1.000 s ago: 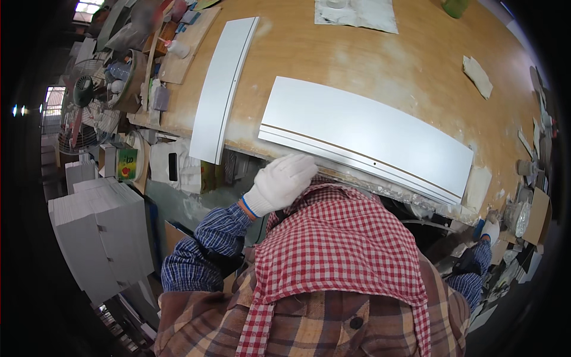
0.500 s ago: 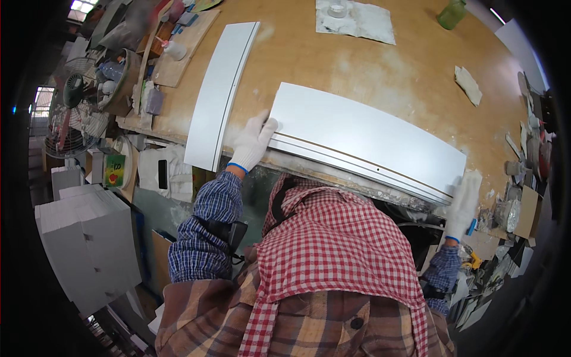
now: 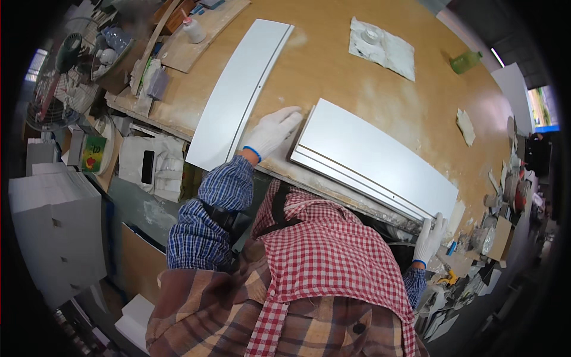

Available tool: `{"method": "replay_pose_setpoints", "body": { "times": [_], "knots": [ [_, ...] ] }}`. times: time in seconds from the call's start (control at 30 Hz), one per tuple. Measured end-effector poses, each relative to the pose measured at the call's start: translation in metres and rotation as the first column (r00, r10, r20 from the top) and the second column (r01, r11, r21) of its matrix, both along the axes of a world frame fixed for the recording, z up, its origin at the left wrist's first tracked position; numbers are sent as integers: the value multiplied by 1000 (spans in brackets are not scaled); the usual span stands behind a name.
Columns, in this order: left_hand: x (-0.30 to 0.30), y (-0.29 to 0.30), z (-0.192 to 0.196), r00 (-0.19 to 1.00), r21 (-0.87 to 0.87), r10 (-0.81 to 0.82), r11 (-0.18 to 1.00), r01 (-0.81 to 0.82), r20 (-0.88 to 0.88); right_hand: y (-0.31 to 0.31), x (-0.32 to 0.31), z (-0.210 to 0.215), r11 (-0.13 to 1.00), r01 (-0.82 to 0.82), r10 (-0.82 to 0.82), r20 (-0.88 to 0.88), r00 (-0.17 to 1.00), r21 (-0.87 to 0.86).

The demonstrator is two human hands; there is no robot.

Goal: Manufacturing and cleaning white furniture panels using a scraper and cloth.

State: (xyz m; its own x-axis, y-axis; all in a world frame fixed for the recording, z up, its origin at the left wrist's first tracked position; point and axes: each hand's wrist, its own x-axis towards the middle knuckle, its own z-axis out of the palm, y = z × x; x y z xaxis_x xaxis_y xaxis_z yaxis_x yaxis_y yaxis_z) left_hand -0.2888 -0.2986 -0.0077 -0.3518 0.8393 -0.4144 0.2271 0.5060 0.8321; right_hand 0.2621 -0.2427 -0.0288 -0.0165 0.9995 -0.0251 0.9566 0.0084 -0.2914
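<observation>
White and grooved along its near edge, the long panel point(image 3: 380, 160) lies flat on the dusty wooden workbench point(image 3: 333, 65), close to the bench's front edge. The left hand point(image 3: 272, 132), in a white glove, rests against the panel's left end with the fingers stretched out flat, not closed around anything. The right hand point(image 3: 429, 239), also gloved, is at the panel's right near corner, fingers upright against the edge; whether it actually grips the corner I cannot tell. Left of the panel, just past the left hand, a second white panel point(image 3: 241, 92) lies at a slant on the bench. Beyond the panel, farther back on the bench, sit a crumpled white cloth point(image 3: 383, 50) and a green bottle point(image 3: 465, 60).
</observation>
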Motion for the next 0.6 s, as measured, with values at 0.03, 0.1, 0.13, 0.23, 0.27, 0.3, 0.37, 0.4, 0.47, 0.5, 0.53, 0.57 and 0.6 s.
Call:
{"method": "replay_pose_setpoints", "body": {
  "times": [0.03, 0.1, 0.13, 0.23, 0.27, 0.3, 0.37, 0.4, 0.47, 0.5, 0.53, 0.57, 0.6],
  "knots": [
    [4, 4, 12, 973, 18, -64, 997, 70, -223, 0, 4, -4, 999, 27, -28, -32, 999, -33],
    [12, 20, 24, 966, -1, -82, 996, 84, -246, 2, 6, -3, 988, 102, -115, -109, 987, -120],
    [16, 27, 27, 958, -29, -107, 994, 103, -267, 6, 13, -11, 989, 96, -109, -110, 988, -114],
    [11, 27, 27, 932, -50, -195, 981, 189, -305, -6, 26, -30, 979, 134, -172, -272, 947, -151],
    [13, 33, 21, 921, -24, -254, 966, 259, -296, -1, 23, -27, 979, 107, -143, -210, 967, -172],
    [20, 46, 11, 917, -10, -279, 958, 288, -284, 9, 26, -25, 978, 95, -122, -140, 983, -184],
    [30, 80, -12, 903, 31, -284, 950, 310, -322, 40, 76, -69, 991, -24, 3, -154, 988, -132],
    [37, 106, -19, 900, 4, -293, 950, 311, -322, 61, 72, -72, 990, 27, -50, -171, 984, -135],
    [32, 150, -58, 882, 131, -268, 931, 340, -387, 117, 27, -67, 995, 43, -55, -134, 989, -93],
    [37, 181, -65, 859, 150, -334, 897, 416, -388, 129, 49, -112, 977, 32, -30, -14, 999, 209],
    [43, 196, -65, 876, 25, -395, 908, 417, -276, 138, 23, -104, 973, 198, -177, -171, 969, 115],
    [48, 205, -56, 871, -47, -382, 921, 387, -308, 137, -2, -89, 937, 349, -345, -233, 909, -22],
    [49, 208, -56, 901, -62, -317, 948, 313, -295, 130, -25, -74, 872, 465, -489, -272, 828, -154]
  ]
}}
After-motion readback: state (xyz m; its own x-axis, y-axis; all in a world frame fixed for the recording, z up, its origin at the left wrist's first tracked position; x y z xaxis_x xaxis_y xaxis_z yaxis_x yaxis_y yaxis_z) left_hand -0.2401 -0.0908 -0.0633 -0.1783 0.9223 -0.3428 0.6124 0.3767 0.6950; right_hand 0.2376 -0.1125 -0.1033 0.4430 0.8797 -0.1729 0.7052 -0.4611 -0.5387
